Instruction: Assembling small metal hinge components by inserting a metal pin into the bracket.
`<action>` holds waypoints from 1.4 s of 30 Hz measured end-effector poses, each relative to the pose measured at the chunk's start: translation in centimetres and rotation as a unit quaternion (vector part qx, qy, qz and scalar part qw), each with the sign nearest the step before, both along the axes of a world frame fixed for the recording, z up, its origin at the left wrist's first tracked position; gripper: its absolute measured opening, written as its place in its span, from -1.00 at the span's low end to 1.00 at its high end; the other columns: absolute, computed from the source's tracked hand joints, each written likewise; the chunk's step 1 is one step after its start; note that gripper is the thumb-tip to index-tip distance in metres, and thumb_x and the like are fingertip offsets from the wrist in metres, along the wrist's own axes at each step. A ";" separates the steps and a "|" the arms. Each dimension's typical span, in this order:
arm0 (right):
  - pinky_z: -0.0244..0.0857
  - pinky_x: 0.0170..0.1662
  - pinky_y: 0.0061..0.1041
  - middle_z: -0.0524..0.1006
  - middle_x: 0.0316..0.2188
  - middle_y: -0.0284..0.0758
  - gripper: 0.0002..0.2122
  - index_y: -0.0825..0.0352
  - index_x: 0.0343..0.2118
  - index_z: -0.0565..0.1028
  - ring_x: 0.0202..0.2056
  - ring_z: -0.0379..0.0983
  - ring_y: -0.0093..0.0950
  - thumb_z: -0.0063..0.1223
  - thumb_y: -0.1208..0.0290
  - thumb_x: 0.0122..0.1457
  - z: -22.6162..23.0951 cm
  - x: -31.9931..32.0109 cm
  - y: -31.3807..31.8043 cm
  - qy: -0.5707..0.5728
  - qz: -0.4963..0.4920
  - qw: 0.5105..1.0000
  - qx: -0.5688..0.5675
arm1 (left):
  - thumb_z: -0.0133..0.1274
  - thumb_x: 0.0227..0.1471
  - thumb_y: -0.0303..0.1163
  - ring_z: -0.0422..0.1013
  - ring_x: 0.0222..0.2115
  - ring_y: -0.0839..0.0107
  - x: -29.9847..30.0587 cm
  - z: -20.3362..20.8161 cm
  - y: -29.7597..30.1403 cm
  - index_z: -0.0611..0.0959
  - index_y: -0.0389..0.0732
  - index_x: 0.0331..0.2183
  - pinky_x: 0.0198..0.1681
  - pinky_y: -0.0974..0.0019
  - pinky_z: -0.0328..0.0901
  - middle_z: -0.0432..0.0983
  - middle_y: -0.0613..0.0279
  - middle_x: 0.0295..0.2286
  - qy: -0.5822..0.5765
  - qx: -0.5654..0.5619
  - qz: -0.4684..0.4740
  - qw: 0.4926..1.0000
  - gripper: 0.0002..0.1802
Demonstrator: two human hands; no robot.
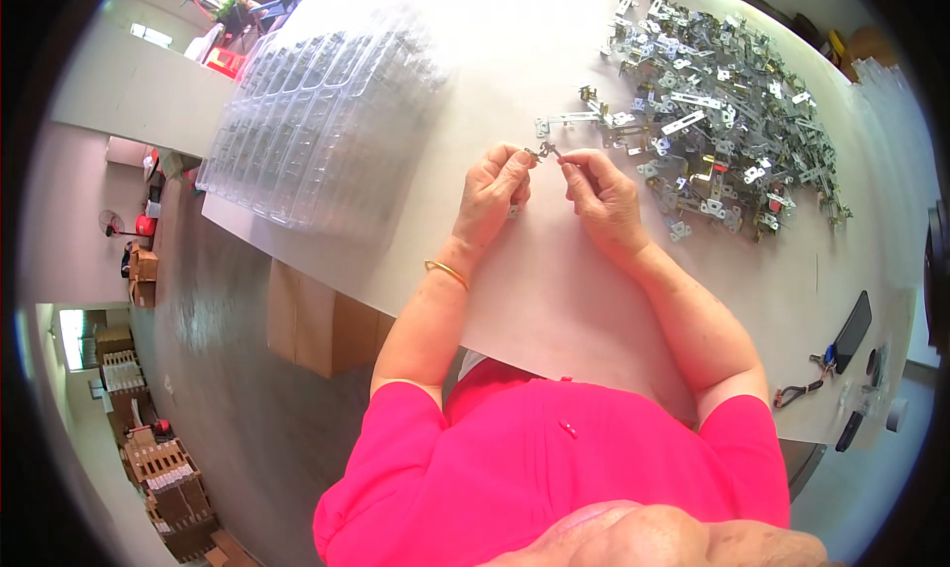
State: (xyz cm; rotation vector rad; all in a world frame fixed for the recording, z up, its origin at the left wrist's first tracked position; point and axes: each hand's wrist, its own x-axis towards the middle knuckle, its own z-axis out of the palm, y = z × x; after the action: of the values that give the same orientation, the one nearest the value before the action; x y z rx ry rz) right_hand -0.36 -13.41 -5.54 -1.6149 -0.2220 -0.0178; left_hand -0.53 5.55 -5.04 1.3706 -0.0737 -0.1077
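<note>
Over the middle of the pale table, my left hand [498,186] and my right hand [604,199] face each other, both closed in a pinch. Between their fingertips is a small metal hardware piece [545,150], dark and silvery; its exact kind is too small to make out. Each hand grips one side of it. Just beyond my fingers lies a longer silver metal bracket [574,119]. To the right spreads a big loose heap of metal brackets [708,102], some with brass-coloured or red parts. A small silver tab shows under my left hand.
Stacked clear plastic trays [297,141] with compartments stand on the table's left. At the right edge lie a dark phone [851,331], a cord with keys [798,393] and a black object [849,430]. A cardboard box [322,320] sits below the table's near left edge.
</note>
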 end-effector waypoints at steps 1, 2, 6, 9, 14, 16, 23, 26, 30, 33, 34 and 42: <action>0.25 -0.46 -0.63 0.47 -0.58 -0.48 -0.91 0.34 -0.17 0.57 -0.52 0.33 -0.74 0.12 0.47 0.34 0.1 -0.1 0.0 0.000 -0.004 1.000 -0.002 | 0.00 0.38 -0.26 0.20 -0.62 0.64 0.0 0.0 0.1 0.56 -0.20 -0.28 -0.56 0.51 0.15 0.30 0.45 -0.61 0.003 -0.001 -0.001 1.000 -0.77; 0.25 -0.46 -0.63 0.47 -0.58 -0.48 -0.91 0.34 -0.17 0.57 -0.52 0.33 -0.74 0.12 0.47 0.34 0.2 -0.1 0.1 -0.003 -0.006 1.000 -0.005 | 0.00 0.38 -0.27 0.21 -0.61 0.65 0.0 0.0 0.2 0.57 -0.20 -0.28 -0.56 0.52 0.15 0.31 0.45 -0.60 0.005 -0.003 -0.002 1.000 -0.78; 0.26 -0.46 -0.62 0.49 -0.57 -0.47 -0.90 0.34 -0.15 0.56 -0.53 0.35 -0.72 0.12 0.47 0.34 -0.3 0.1 0.0 -0.024 -0.007 0.999 -0.027 | 0.05 0.35 -0.30 0.24 -0.59 0.68 0.0 0.0 0.2 0.59 -0.21 -0.27 -0.54 0.54 0.16 0.37 0.46 -0.57 -0.045 0.080 0.026 0.995 -0.81; 0.31 -0.46 -0.61 0.52 -0.54 -0.44 -0.86 0.33 -0.08 0.52 -0.53 0.39 -0.69 0.10 0.47 0.35 0.1 0.0 0.0 -0.003 0.009 1.000 -0.028 | 0.07 0.34 -0.31 0.25 -0.58 0.70 -0.2 0.2 0.7 0.60 -0.21 -0.26 -0.52 0.55 0.16 0.39 0.47 -0.55 -0.053 0.107 0.033 0.992 -0.83; 0.43 -0.44 -0.59 0.56 -0.47 -0.39 -0.80 0.33 0.02 0.47 -0.50 0.49 -0.64 0.05 0.48 0.38 1.1 0.0 -0.1 0.063 0.057 0.996 -0.002 | 0.08 0.33 -0.36 0.18 -0.56 0.73 -0.1 -0.2 1.4 0.63 -0.21 -0.27 -0.51 0.55 0.11 0.35 0.56 -0.56 -0.066 0.148 0.020 0.987 -0.86; 0.46 -0.42 -0.59 0.57 -0.46 -0.37 -0.80 0.34 0.03 0.48 -0.48 0.52 -0.63 0.02 0.50 0.39 1.0 0.0 -0.2 0.057 0.074 0.996 0.009 | 0.07 0.33 -0.39 0.17 -0.55 0.74 -0.3 0.0 1.3 0.63 -0.22 -0.26 -0.51 0.56 0.09 0.35 0.57 -0.55 -0.077 0.177 0.006 0.981 -0.88; 0.50 -0.24 -0.56 0.61 -0.34 -0.32 -0.76 0.41 0.06 0.49 -0.34 0.59 -0.56 -0.13 0.46 0.46 0.8 1.0 -1.1 0.131 0.181 0.972 0.076 | 0.10 0.29 -0.42 0.17 -0.51 0.74 -0.5 0.5 1.3 0.65 -0.24 -0.28 -0.47 0.55 0.09 0.37 0.57 -0.53 -0.103 0.190 -0.031 0.976 -0.89; 0.49 -0.15 -0.52 0.62 -0.29 -0.30 -0.76 0.42 0.05 0.49 -0.27 0.59 -0.54 -0.14 0.46 0.45 0.3 1.3 -1.2 0.130 0.193 0.968 0.098 | 0.12 0.28 -0.41 0.18 -0.51 0.74 -0.5 0.6 1.6 0.65 -0.25 -0.30 -0.46 0.54 0.11 0.37 0.56 -0.54 -0.114 0.206 -0.038 0.971 -0.88; 0.39 0.00 -0.50 0.62 -0.23 -0.36 -0.79 0.39 -0.04 0.54 -0.16 0.53 -0.56 -0.05 0.43 0.39 0.8 1.6 -1.7 0.144 0.205 0.961 0.119 | 0.13 0.27 -0.39 0.18 -0.52 0.73 -0.8 1.4 1.7 0.64 -0.24 -0.32 -0.47 0.52 0.12 0.35 0.56 -0.55 -0.089 0.196 -0.066 0.974 -0.86; 0.35 0.00 -0.54 0.61 -0.26 -0.40 -0.86 0.36 -0.18 0.56 -0.19 0.49 -0.61 0.02 0.42 0.35 1.3 1.7 -1.9 0.153 0.195 0.964 0.094 | 0.13 0.27 -0.38 0.20 -0.51 0.73 -1.1 1.7 1.7 0.64 -0.23 -0.33 -0.47 0.53 0.14 0.34 0.56 -0.55 -0.098 0.198 -0.083 0.972 -0.86; 0.35 -0.01 -0.55 0.60 -0.27 -0.40 -0.87 0.36 -0.21 0.56 -0.20 0.48 -0.62 0.03 0.42 0.35 1.3 1.8 -1.9 0.152 0.194 0.965 0.085 | 0.13 0.27 -0.38 0.20 -0.51 0.73 -1.1 1.7 1.5 0.63 -0.23 -0.33 -0.46 0.53 0.14 0.34 0.56 -0.55 -0.099 0.191 -0.088 0.973 -0.86; 0.38 0.02 -0.51 0.59 -0.17 -0.37 -0.88 0.32 -0.15 0.51 -0.13 0.50 -0.58 0.01 0.40 0.41 1.1 1.2 -1.4 0.129 0.141 0.968 0.161 | 0.12 0.29 -0.31 0.22 -0.48 0.72 -1.2 1.1 1.2 0.63 -0.23 -0.33 -0.43 0.50 0.17 0.39 0.56 -0.53 -0.108 0.171 -0.115 0.973 -0.81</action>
State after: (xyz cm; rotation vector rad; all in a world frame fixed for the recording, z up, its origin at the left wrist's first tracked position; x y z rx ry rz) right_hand 0.89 -14.80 -4.45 -1.2347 -0.2328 0.3571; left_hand -1.71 6.79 -3.96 1.7123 -0.4131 -0.1713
